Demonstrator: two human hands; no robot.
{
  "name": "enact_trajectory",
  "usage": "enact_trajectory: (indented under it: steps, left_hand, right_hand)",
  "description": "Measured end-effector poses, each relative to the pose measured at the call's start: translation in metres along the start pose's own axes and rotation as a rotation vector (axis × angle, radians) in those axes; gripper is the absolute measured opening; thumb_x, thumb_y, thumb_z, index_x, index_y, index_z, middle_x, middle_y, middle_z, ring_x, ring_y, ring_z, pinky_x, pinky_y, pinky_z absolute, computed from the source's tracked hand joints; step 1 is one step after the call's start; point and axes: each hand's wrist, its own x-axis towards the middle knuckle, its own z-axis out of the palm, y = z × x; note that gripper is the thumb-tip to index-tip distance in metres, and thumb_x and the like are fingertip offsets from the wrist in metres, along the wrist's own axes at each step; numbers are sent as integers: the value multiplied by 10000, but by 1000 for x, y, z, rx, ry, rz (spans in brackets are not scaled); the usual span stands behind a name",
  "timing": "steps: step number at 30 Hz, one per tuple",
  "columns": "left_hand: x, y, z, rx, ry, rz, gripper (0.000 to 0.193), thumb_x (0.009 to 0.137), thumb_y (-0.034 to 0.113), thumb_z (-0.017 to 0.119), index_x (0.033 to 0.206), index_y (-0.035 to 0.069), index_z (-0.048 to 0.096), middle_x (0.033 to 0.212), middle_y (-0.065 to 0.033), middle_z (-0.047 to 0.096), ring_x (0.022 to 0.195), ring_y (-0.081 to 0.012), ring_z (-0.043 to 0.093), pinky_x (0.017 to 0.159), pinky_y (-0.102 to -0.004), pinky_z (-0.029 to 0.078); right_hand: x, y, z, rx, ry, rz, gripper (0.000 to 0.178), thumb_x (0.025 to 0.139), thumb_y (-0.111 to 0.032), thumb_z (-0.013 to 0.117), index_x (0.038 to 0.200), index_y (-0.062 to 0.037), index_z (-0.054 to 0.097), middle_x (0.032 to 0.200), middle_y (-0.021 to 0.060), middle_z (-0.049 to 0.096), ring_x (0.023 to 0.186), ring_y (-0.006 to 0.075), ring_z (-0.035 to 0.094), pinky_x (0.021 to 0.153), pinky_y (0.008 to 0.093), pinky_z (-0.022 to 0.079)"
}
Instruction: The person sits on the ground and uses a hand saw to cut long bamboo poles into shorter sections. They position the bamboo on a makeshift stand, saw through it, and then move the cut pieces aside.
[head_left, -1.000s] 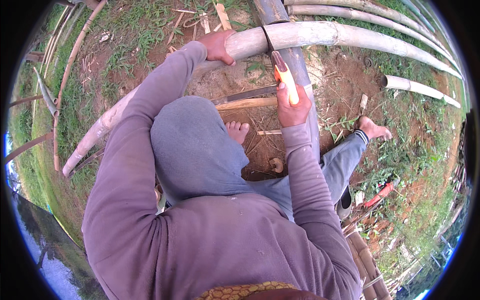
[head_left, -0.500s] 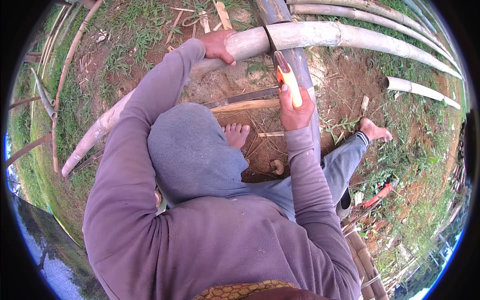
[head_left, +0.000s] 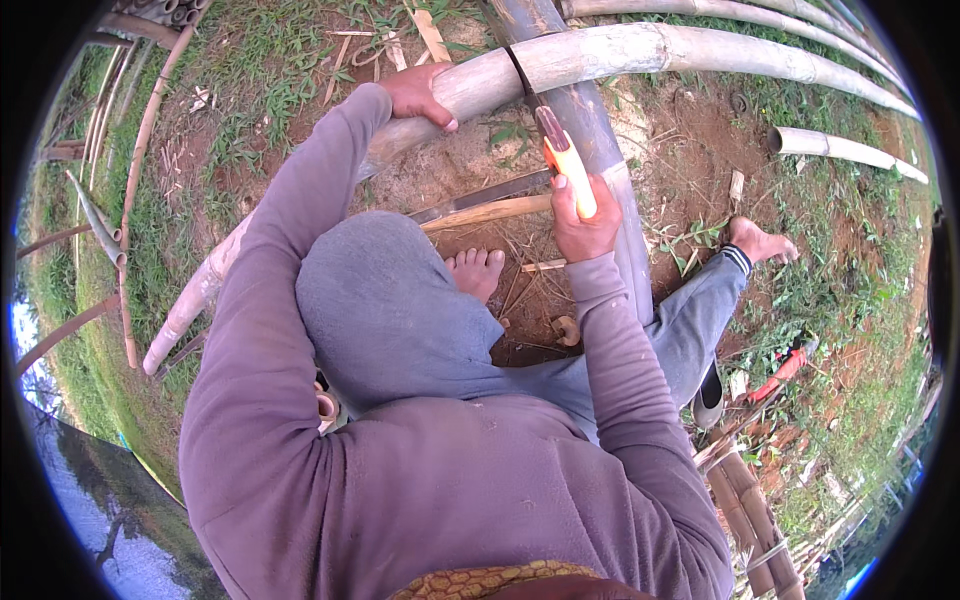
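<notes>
My left hand (head_left: 415, 95) is wrapped over a thick pale bamboo pole (head_left: 600, 50), left of a dark saw blade that crosses it. In my right hand (head_left: 588, 225) is the orange and yellow handle of a handsaw (head_left: 570, 172), its fingers closed around it. The blade stands across the pole, in line with a narrow cut; how deep it goes cannot be seen. Under the pole runs a thicker greyish bamboo support (head_left: 600, 130), just right of my right hand.
A wooden strip (head_left: 490, 212) lies on the soil beside my bare foot (head_left: 474, 272). More bamboo poles rest at the upper right, including a short hollow one (head_left: 850, 147). A red-handled tool (head_left: 778, 375) and a dark shoe (head_left: 708, 398) are on the ground at the right.
The saw handle has shifted slightly toward me relative to the pole, with my right hand on it. My left hand keeps its place on the pole. The whole view has tilted a little.
</notes>
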Motion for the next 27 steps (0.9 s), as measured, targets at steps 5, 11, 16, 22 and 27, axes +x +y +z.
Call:
enact_trajectory:
  steps: [5, 11, 16, 22, 27]
  left_hand:
    - [-12, -7, -2, 23, 43, -70, 1140, 624, 312, 949, 1603, 39, 431, 1430, -170, 637, 1312, -296, 596, 1156, -390, 433]
    - [2, 6, 1, 66, 34, -69, 1151, 618, 296, 947, 1608, 27, 423, 1418, -181, 643, 1304, -297, 603, 1159, -385, 435]
    - [4, -5, -12, 64, 57, -76, 1186, 605, 312, 951, 1619, 20, 410, 1429, -181, 640, 1323, -300, 594, 1188, -381, 417]
    - [-2, 3, -4, 56, 32, -78, 1152, 629, 265, 952, 1613, 6, 410, 1426, -176, 641, 1324, -289, 595, 1180, -381, 420]
    - [7, -3, -17, -35, 35, -105, 1099, 641, 258, 951, 1585, 14, 446, 1391, -162, 666, 1291, -281, 617, 1147, -381, 451]
  right_hand:
    - [-119, -3, -96, -137, -91, -14, 217, 957, -169, 765, 960, 17, 654, 746, 94, 694, 626, 206, 673, 615, 350, 547]
    - [-22, 5, -20, -135, -40, 7, 201, 942, -168, 797, 980, -21, 665, 728, 119, 696, 616, 242, 694, 600, 365, 549]
    - [-14, 1, -6, -89, -25, -11, 194, 929, -152, 809, 983, -25, 673, 726, 123, 687, 619, 257, 700, 598, 379, 551]
    - [-67, 14, -50, -107, -31, -60, 189, 923, -122, 792, 1001, 5, 674, 767, 146, 701, 641, 279, 720, 602, 393, 558]
    - [-32, -2, -25, -114, -32, -37, 187, 922, -111, 800, 959, -8, 649, 738, 143, 669, 623, 258, 691, 583, 387, 531]
